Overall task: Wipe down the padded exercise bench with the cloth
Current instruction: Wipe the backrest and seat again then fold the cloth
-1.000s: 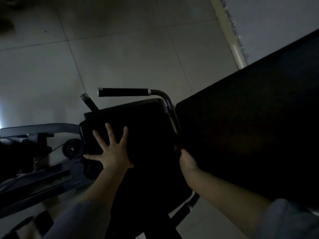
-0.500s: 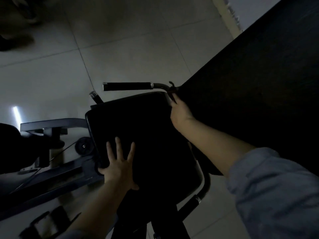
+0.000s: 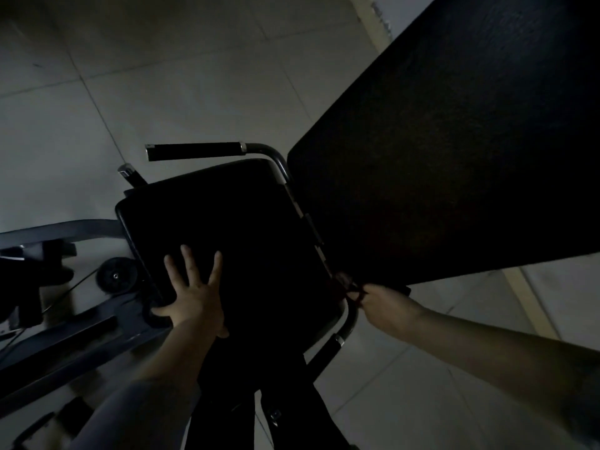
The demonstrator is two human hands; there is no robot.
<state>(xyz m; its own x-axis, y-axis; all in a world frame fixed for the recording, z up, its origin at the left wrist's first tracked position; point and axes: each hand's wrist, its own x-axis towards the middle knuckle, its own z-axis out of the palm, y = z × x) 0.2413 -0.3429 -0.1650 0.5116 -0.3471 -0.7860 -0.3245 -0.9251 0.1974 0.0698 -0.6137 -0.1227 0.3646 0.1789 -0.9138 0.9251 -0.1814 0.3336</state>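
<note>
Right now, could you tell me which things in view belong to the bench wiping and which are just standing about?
Job: seat pad, back pad, dark cloth in the right hand, left hand flat on the seat.
Not the job: handle bar, small wheel, neighbouring machine frame.

Dim light falls on a pale tiled floor (image 3: 181,92) with thin grout lines. Along its upper right edge runs a light skirting strip (image 3: 368,19), with what seems a wall (image 3: 402,8) beyond it.
</note>
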